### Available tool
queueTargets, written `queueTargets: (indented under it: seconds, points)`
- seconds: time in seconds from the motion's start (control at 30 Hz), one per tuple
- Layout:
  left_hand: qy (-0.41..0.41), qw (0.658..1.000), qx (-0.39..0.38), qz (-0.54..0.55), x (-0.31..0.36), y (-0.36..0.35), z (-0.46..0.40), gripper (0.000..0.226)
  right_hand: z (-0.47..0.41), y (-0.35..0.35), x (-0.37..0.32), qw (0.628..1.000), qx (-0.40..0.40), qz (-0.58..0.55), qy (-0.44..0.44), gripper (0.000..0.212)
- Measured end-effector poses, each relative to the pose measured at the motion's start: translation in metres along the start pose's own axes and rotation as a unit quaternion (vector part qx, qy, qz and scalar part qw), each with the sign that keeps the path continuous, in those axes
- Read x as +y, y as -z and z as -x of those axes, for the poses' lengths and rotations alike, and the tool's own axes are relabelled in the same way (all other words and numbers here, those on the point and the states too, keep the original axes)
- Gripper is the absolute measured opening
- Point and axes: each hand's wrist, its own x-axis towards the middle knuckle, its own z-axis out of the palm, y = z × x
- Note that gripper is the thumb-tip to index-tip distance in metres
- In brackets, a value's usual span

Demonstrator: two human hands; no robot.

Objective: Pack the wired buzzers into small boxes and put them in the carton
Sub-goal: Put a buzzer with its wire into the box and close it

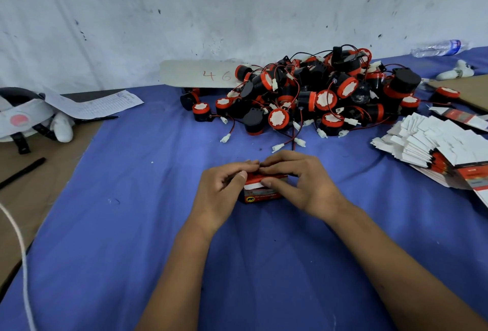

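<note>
A small red and white box (260, 193) stands on the blue cloth (132, 225) in the middle. My left hand (221, 193) grips its left side, thumb on the top flap. My right hand (298, 185) curls over its right side and top, fingers meeting those of the left hand above the box. What is inside the box is hidden. A big heap of black and red wired buzzers (317, 93) with white plugs lies beyond the hands. Flat, unfolded small boxes (433, 146) are stacked at the right. No carton is clearly in view.
A cardboard piece marked "46" (200, 74) leans at the wall. Printed paper (97, 103), a helmet-like thing (23, 114) and a black pen (23, 172) lie at the left. A plastic bottle (438, 48) lies far right. White cord (21, 264) runs along the left edge.
</note>
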Motion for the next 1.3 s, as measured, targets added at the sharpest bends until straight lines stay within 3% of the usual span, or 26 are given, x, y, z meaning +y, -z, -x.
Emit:
queueTargets:
  seconds: [0.2,0.47,0.8,1.2,1.3]
  points:
    - [-0.005,1.0,-0.017,0.016,-0.004,0.0,-0.001,0.015,0.001,0.002,0.0,1.0,-0.022,0.004,0.001,0.02]
    - [-0.032,0.999,-0.004,-0.03,-0.01,-0.002,0.001,0.025,0.006,0.008,0.004,0.995,-0.089,0.031,0.015,0.041]
    - [-0.125,0.971,0.043,-0.2,-0.007,-0.009,0.0,0.021,0.013,-0.005,0.008,0.991,-0.071,0.106,0.035,0.037]
    - [-0.151,0.957,0.05,-0.241,-0.002,-0.012,0.001,0.026,0.019,-0.002,0.003,0.978,-0.086,0.182,0.049,0.042]
    - [-0.16,0.952,0.066,-0.253,-0.003,-0.015,0.004,0.021,0.022,-0.004,-0.005,0.975,-0.051,0.209,0.049,0.042]
